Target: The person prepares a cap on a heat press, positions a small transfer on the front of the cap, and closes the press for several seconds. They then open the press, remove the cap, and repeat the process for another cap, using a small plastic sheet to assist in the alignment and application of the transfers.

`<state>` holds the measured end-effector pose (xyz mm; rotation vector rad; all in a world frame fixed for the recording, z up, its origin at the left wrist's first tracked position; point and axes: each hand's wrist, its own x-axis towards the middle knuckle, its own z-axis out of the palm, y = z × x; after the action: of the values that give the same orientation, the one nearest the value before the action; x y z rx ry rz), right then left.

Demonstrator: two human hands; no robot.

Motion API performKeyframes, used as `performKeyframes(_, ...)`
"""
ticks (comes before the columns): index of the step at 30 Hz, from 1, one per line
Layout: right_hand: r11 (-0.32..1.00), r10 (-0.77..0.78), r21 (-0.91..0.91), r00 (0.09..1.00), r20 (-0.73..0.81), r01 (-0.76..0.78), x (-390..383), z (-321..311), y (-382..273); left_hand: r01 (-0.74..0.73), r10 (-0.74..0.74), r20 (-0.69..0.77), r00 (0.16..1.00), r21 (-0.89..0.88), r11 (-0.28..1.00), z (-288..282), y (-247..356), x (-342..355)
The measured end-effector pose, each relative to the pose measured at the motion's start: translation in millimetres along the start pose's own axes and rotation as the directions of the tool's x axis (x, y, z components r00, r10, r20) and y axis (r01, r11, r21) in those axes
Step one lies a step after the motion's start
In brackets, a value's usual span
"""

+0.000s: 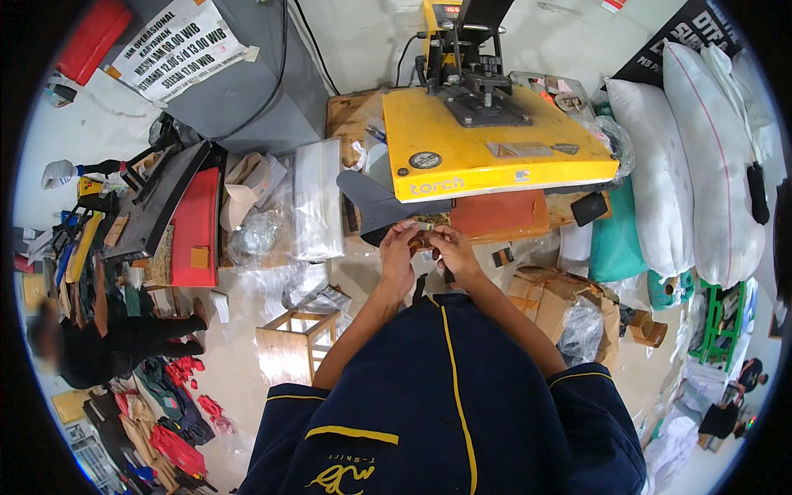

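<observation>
1. Head view: the small piece point(424, 226) is up between the two hands, in front of the press point(495, 136) and above its near edge only as seen from overhead.
2. It looks short, narrow and pale, with a faint greenish-yellow tint; it lies roughly level, running from one hand toward the other. It is too small to tell its material, and the fingers cover part of it.
3. The left hand point(398, 252) has thumb and fingers together, clamped on the piece's left end.
4. The right hand point(453, 249) has its fingers bent in, pinched at the piece's right end; the exact contact is hard to see.
5. Just beyond the hands, an orange pad point(499, 216) shows under the yellow press, and a dark grey cloth point(371, 202) hangs at its left corner.
6. The press stands on a wooden desk point(346, 111); a black phone point(589, 209) lies near its right corner.
7. Clear plastic point(319, 198) lies left of the grey cloth.
</observation>
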<state>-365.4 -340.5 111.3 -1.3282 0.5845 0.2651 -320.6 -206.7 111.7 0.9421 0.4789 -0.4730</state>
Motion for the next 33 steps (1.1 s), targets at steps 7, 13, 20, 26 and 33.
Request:
performKeyframes(7,0.997,-0.075,0.021,0.997,-0.032,0.076,13.6,-6.1,-20.1,-0.126,0.124,0.035,0.992,0.06,0.99,-3.6,-11.9,16.2)
performKeyframes(13,0.986,-0.077,0.142,0.992,-0.095,0.09,28.9,-20.8,-19.9,-0.429,0.445,0.163,0.88,0.675,0.601,-7.6,-12.7,21.3)
performKeyframes(20,0.986,-0.048,0.147,0.982,-0.185,0.076,37.2,-36.1,-23.9,-0.39,0.43,0.528,0.732,0.843,-0.371,-6.6,-5.9,25.9)
performKeyframes(26,0.989,-0.058,0.12,0.979,-0.195,0.082,42.0,-34.4,-22.5,-0.382,0.397,0.523,0.754,0.841,-0.383,-6.6,-10.8,29.1)
performKeyframes(33,0.997,-0.063,0.036,0.987,-0.147,0.069,42.4,-28.7,-35.3,-0.365,0.371,0.499,0.783,0.852,-0.376,-8.2,-13.2,31.6)
